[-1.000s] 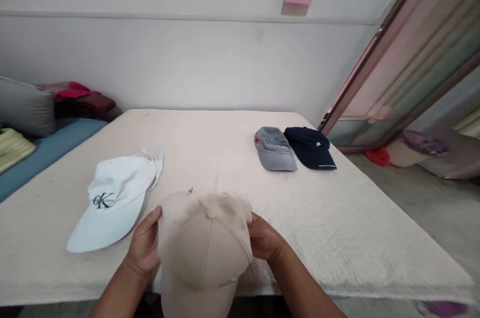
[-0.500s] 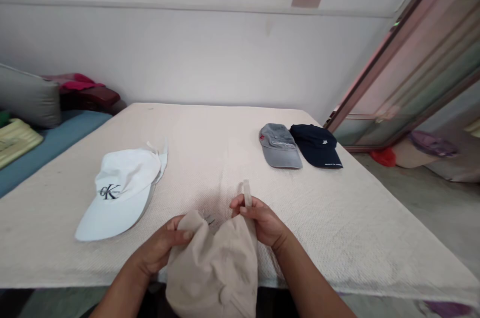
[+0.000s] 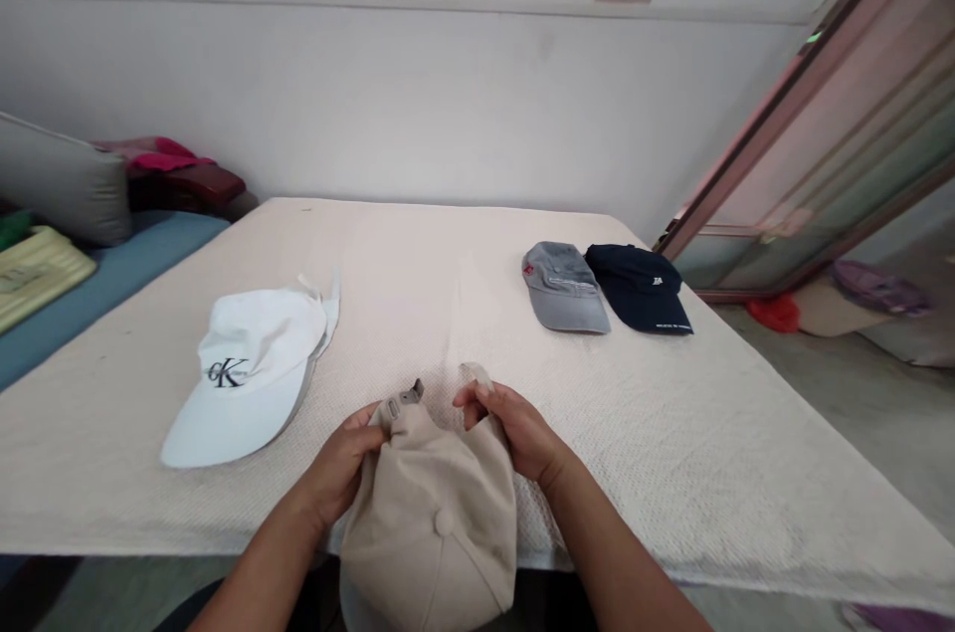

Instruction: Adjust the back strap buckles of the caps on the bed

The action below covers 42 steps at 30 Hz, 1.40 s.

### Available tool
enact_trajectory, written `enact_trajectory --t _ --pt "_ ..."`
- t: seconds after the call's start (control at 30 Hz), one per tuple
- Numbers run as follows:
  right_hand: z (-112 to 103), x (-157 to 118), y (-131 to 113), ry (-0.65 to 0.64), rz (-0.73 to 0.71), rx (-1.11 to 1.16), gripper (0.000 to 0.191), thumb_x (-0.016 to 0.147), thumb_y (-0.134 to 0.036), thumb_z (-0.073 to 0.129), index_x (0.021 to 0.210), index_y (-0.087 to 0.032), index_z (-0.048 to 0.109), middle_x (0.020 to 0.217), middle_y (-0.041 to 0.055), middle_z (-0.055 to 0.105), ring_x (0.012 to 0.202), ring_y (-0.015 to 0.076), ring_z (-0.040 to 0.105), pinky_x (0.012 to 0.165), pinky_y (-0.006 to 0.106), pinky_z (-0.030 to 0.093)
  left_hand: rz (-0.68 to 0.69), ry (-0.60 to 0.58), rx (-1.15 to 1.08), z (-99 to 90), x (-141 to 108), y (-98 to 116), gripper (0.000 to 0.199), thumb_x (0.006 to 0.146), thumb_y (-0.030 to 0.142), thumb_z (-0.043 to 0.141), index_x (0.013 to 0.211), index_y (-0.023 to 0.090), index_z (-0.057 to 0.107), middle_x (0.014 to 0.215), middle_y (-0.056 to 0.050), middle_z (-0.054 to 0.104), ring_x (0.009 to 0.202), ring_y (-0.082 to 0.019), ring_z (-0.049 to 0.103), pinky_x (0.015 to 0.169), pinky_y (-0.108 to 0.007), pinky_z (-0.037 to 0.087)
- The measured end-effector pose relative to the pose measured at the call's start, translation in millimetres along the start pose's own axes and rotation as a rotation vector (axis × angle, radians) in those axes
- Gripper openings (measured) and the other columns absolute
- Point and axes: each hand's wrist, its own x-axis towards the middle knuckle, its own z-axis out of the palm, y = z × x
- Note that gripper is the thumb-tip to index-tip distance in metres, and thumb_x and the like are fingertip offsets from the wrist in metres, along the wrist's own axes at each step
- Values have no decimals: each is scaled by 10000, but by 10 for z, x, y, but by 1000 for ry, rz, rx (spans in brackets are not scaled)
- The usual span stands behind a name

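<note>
A beige baseball cap [image 3: 429,523] is held at the table's near edge, its back opening facing away from me and its top button showing. My left hand [image 3: 347,458] pinches the left side of that opening, beside a small metal buckle [image 3: 403,400]. On the other side, my right hand [image 3: 514,428] grips the loose strap [image 3: 477,374], whose end sticks up past the fingers. Strap and buckle are apart. To the left lies a white cap [image 3: 254,343] with black CK letters, its own strap hanging loose at the back.
A grey cap [image 3: 563,289] and a navy cap [image 3: 640,289] lie side by side at the table's far right. The table [image 3: 388,264] has a cream cloth and meets a white wall. Left of it are a grey cushion [image 3: 64,179] and a blue surface [image 3: 164,239].
The beige cap has tipped so that its button and the buckle now show more clearly. The strap end in my right hand has bent over to the left.
</note>
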Motion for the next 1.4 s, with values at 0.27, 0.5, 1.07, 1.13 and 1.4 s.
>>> enact_trajectory --t 0.27,0.5,1.07,1.13,1.4 --pt "51 26 7 39 19 -67 383 861 -493 485 867 -157 669 662 15 550 513 95 416 473 228 300 22 70 61 29 12 -5 245 729 372 693 812 142 686 738 -55 692 632 -175 612 642 -290 471" --pt "47 31 12 58 -3 -111 347 862 -469 507 891 -157 657 698 13 577 503 83 420 472 224 300 13 57 73 33 48 -9 217 713 312 724 847 144 695 721 -44 694 627 -163 617 627 -268 461" --pt "125 105 108 -63 36 -65 293 758 -424 673 744 -169 529 492 -94 344 386 30 241 379 201 143 -5 -153 170 237 102 -112 298 727 292 711 982 137 724 794 -75 726 705 -180 628 694 -269 445" --pt "119 100 107 -86 33 -76 282 754 -408 682 757 -170 530 504 -95 341 387 29 234 377 202 139 4 -147 204 234 115 -117 296 731 286 707 988 139 721 796 -74 724 715 -181 624 703 -272 441" --pt "128 102 94 -67 36 -128 265 735 -376 699 749 -170 533 519 -90 345 394 30 240 380 202 145 97 -74 321 219 124 -130 279 726 293 704 965 150 711 800 -55 702 717 -186 604 688 -275 426"
